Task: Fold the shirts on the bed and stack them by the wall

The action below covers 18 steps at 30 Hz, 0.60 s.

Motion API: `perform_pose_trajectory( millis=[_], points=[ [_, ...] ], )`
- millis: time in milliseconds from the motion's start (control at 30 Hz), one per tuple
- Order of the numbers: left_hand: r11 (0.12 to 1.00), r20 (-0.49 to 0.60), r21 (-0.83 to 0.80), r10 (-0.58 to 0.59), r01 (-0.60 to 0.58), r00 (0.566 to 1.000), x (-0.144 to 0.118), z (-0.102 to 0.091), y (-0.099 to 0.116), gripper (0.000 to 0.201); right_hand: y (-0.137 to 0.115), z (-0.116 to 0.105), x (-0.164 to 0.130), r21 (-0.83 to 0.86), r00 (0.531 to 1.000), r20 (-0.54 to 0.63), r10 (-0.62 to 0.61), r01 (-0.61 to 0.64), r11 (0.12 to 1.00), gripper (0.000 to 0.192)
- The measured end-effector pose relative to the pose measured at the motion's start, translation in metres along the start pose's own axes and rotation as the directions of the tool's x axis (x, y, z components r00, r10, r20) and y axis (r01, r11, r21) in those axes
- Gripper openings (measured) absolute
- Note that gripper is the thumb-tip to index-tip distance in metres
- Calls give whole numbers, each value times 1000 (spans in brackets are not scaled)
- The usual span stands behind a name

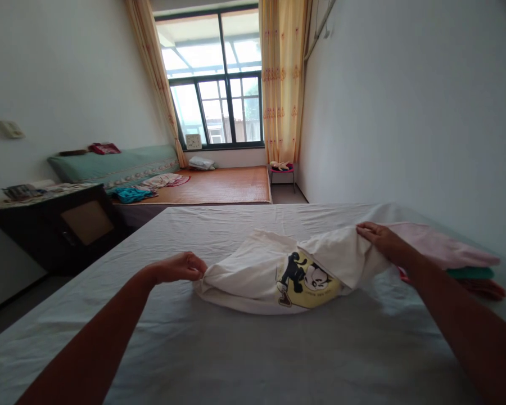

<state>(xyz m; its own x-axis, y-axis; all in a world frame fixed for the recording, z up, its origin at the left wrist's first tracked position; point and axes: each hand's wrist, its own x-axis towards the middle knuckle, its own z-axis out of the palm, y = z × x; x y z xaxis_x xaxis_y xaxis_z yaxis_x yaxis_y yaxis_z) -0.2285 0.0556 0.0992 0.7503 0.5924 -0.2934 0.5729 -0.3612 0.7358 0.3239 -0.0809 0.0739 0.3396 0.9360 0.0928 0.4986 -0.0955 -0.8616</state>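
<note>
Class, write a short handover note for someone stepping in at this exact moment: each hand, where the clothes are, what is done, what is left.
Left hand: closed on the left edge of the white T-shirt.
Right hand: pinching a fold of it, lifted over the cartoon print.
The shirt lies partly folded on the bed sheet.
Done: a stack of folded clothes sits at the right, by the wall.
Left: this shirt's fold looks unfinished; it is not yet on the stack.
</note>
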Motion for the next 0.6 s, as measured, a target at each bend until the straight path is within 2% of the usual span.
perform_pose_trajectory(
  millis=[33, 100, 133, 200, 267, 333, 500, 600],
  points=[
    [1000, -13, -24, 6, -6, 1000, 5, 3, 3, 43, 0, -2, -3, 49, 990, 135, 34, -41, 998, 41],
    [1000, -58, -24, -16, 15, 998, 22, 10, 6, 50, -3, -5, -9, 76, 921, 385, 65, -102, 992, 43],
    [999, -96, 10, -38, 39, 995, 34, 13, 6, 54, -5, -7, -11, 53, 879, 471, 78, -116, 992, 43],
    [988, -200, 135, -53, 81, 978, 62, 19, 5, 58, -13, -9, -15, -14, 814, 571, 105, -118, 993, 43],
    [959, -303, 262, -21, 105, 953, 93, 24, 7, 54, -23, -9, -16, -43, 793, 600, 102, -96, 994, 42],
    [944, -364, 306, -3, 122, 931, 119, 28, 12, 48, -31, -9, -15, -28, 795, 604, 61, -55, 998, 43],
    [969, -403, 237, 26, 77, 915, 161, 32, 32, 34, -34, -21, -12, -80, 808, 589, -8, 68, 994, 56],
    [982, -422, 187, 65, 17, 904, 173, 29, 37, 34, -25, -27, -5, -84, 789, 614, 4, 60, 995, 58]
  ],
)
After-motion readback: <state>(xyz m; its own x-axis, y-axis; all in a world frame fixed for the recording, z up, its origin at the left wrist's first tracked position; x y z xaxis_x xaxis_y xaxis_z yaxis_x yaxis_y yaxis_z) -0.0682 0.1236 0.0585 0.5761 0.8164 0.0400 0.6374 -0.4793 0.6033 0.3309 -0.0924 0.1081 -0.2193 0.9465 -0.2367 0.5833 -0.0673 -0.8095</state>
